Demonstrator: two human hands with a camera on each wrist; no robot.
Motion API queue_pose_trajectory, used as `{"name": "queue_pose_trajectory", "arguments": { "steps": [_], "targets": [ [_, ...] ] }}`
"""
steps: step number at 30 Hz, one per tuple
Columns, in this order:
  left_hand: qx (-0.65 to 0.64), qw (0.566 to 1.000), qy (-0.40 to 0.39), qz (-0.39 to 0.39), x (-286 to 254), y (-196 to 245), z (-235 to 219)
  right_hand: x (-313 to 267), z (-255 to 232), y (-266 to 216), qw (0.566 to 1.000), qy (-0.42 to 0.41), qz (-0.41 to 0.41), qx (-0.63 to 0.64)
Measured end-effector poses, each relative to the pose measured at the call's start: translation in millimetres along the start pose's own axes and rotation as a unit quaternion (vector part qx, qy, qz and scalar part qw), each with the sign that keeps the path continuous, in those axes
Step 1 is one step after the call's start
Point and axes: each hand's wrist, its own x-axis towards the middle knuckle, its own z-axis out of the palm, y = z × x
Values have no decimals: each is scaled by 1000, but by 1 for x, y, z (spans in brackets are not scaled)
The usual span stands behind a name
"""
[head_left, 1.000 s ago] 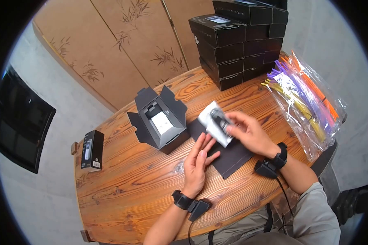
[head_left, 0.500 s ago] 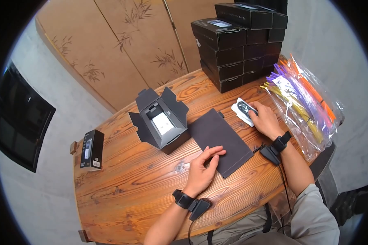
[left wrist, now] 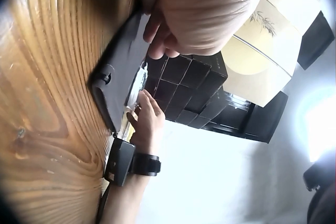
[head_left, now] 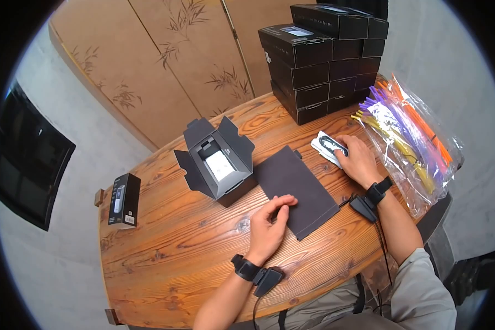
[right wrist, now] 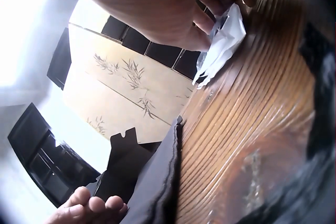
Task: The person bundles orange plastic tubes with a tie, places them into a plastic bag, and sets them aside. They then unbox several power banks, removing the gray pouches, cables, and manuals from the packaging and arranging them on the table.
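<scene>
On the table at the right, my right hand [head_left: 359, 162] holds a small white packet [head_left: 323, 144] with a coiled black cable [head_left: 332, 146] on its upper face. The fingers and thumb bend round the packet's near end, and its white side [right wrist: 223, 45] shows beneath them in the right wrist view. A flat dark fabric pouch [head_left: 300, 190] lies between the hands. My left hand [head_left: 268, 228] rests loosely curled at the pouch's near left edge, with nothing in it.
An opened black box [head_left: 234, 190] with a white piece [head_left: 219, 166] inside stands left of the pouch. A smaller black box [head_left: 124, 201] is at the far left. Stacked black boxes [head_left: 313, 71] rise at the back, and a clear bag of coloured sticks [head_left: 410, 137] lies at the right.
My right hand has carried the packet from above the pouch to the table on the right. My left hand has drawn back from the packet to the pouch's near edge.
</scene>
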Motion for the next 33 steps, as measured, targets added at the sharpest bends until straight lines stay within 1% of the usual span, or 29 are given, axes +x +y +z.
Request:
{"name": "queue_pose_trajectory", "arguments": {
  "steps": [1,3,4,6,7,9,11,13,16,18,19,21,22,24,25,28,29,31,33],
  "targets": [
    [-40,999,16,-26,0,-1,0,0,0,0,1000,7,-8,0],
    [-42,999,32,-10,0,-3,0,-1,-1,-2,999,22,-24,2],
    [-43,998,40,-2,0,-4,0,0,0,-1,998,43,-55,12],
    [43,997,50,30,1,-5,-3,2,2,1,989,83,-118,32],
    [86,994,55,46,2,-4,-3,1,-1,-4,988,74,-128,50],
    [67,994,79,33,2,0,-4,-2,-8,-16,984,54,-147,88],
    [35,995,92,23,4,1,-6,-3,-9,-21,980,39,-172,96],
    [-11,996,92,16,6,-2,-11,-5,-8,-22,977,28,-184,102],
    [70,995,61,33,6,2,-14,-5,-7,-21,976,26,-193,102],
    [176,983,5,55,5,9,-15,-4,-6,-21,972,41,-211,99],
    [228,971,-23,66,5,12,-15,-4,-8,-22,964,25,-236,121],
    [204,977,-17,64,5,10,-15,-4,-13,-28,944,-8,-284,166],
    [192,979,-14,62,5,9,-15,-7,-21,-35,939,-93,-269,195],
    [129,991,19,42,5,7,-13,-17,-35,-48,904,-259,-233,249],
    [97,994,36,31,5,6,-12,-18,-29,-48,884,-260,-316,226],
    [90,995,49,16,5,7,-11,-27,-24,-51,857,-295,-397,146],
    [97,994,49,26,5,6,-12,-28,-18,-47,856,-309,-400,105],
    [112,992,49,46,6,3,-14,-29,-16,-45,868,-299,-383,99],
    [101,993,47,45,5,-1,-15,-28,-13,-42,886,-278,-358,93]
  ]
}}
